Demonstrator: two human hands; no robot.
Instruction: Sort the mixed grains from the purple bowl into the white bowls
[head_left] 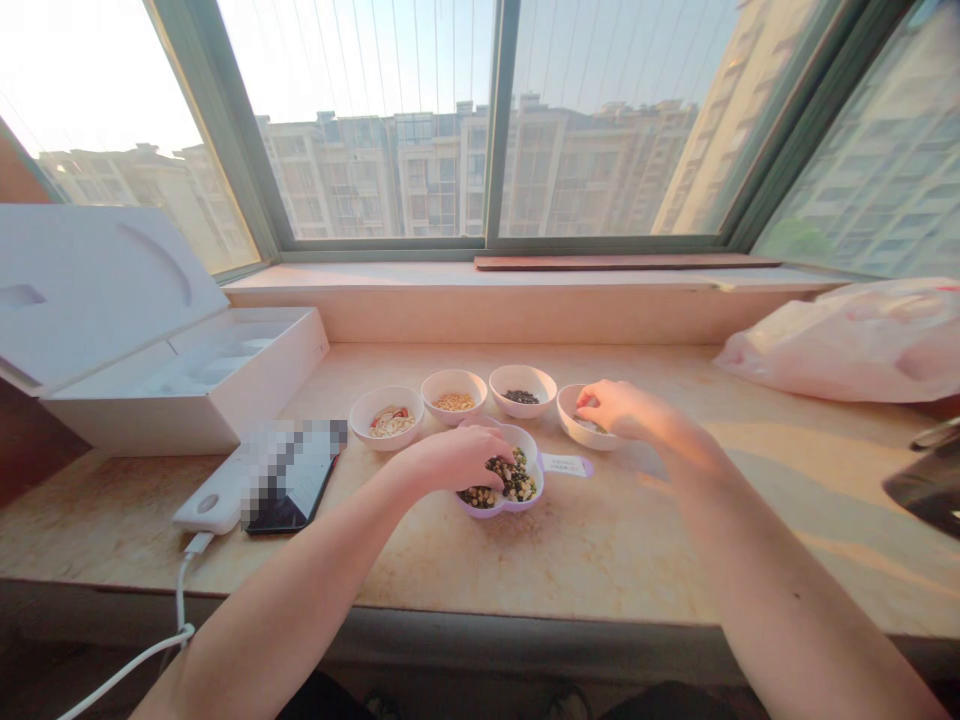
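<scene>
Left hand [450,462] is over a lilac divided dish [498,510] at mid-desk [600,565], which holds a mix of green and dark beans [502,482]. Its fingers [504,458] are bunched, tips down at the mix; exact contact is hidden. Right hand [622,410] is curled over a small white bowl [583,436] just beside the dish, fingers [589,398] pressed together, tips inside the rim; can't tell if they pinch anything. Risks: loose grains slipping from the right fingers across the gap would scatter on the desk. Pressing on the shallow dish's rim could tip it. Both hands working this close could knock the bowl into the dish.
</scene>
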